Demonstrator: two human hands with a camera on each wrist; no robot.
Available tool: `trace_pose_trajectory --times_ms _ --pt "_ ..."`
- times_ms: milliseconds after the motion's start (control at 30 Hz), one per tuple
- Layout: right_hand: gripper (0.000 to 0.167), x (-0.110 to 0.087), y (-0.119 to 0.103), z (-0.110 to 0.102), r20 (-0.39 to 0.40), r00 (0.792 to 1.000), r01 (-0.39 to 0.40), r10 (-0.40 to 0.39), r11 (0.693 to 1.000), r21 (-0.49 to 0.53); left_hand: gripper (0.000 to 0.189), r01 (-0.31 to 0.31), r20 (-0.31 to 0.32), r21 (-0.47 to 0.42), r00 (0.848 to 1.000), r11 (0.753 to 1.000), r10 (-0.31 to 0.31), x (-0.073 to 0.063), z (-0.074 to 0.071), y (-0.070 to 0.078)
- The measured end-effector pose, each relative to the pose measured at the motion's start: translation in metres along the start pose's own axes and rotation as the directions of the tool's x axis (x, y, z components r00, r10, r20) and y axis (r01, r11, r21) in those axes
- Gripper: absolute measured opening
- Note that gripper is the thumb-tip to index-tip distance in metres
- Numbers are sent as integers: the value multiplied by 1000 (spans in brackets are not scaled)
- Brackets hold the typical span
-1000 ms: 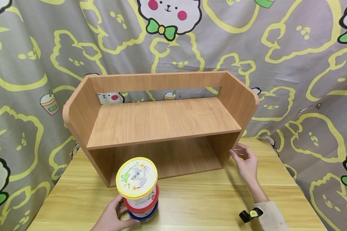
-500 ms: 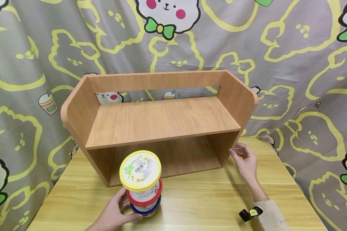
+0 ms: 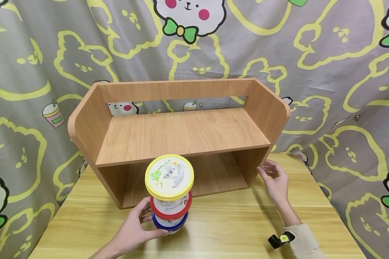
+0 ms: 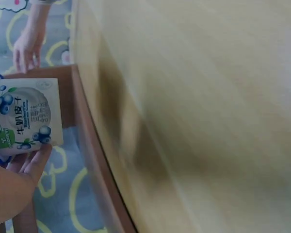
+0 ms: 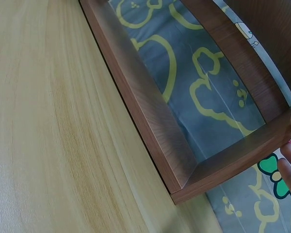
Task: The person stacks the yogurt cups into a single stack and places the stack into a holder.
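Observation:
Three white tubs stand stacked in the head view: a yellow-lidded tub (image 3: 169, 177) on top, a red-lidded tub (image 3: 171, 208) in the middle, a blue-lidded tub (image 3: 170, 226) at the bottom. Thumb and fingers of my left hand (image 3: 137, 226) grip the bottom one. In the left wrist view that yogurt tub (image 4: 31, 116) shows blueberries on its label and hangs above the table. A two-level wooden shelf (image 3: 184, 135) stands behind the stack. My right hand (image 3: 275, 181) touches the outside of its right side panel, fingers relaxed, as the right wrist view also shows at the panel (image 5: 252, 148).
The light wood table (image 3: 233, 230) spreads in front of the shelf. A patterned grey curtain (image 3: 324, 82) hangs close behind and at both sides. A black band with a small device (image 3: 281, 239) is on the right wrist.
My left hand has carried the three stacked tubs rightward and forward, toward the shelf's lower opening. My right hand has stayed at the side panel.

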State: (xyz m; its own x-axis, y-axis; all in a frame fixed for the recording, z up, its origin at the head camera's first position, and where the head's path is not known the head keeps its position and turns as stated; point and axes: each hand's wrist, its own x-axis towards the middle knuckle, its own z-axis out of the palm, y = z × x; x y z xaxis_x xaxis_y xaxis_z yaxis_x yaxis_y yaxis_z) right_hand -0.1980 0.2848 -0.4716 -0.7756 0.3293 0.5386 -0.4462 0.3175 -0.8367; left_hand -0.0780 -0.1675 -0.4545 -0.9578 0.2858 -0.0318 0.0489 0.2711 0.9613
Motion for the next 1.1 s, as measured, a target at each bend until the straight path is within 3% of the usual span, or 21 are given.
trace_pose_trajectory --times_ms 300,733,1100 --pt "32 0 1 0 1 1000 4 -4 1000 12 81 -105 -35 101 993 989 109 6 -2 18" --pt "33 0 4 0 3 1000 14 -14 1000 21 77 -219 1 80 976 972 219 16 -2 44" --pt "31 0 3 -1 10 1000 6 -6 999 36 75 -293 57 94 956 951 289 24 -16 72"
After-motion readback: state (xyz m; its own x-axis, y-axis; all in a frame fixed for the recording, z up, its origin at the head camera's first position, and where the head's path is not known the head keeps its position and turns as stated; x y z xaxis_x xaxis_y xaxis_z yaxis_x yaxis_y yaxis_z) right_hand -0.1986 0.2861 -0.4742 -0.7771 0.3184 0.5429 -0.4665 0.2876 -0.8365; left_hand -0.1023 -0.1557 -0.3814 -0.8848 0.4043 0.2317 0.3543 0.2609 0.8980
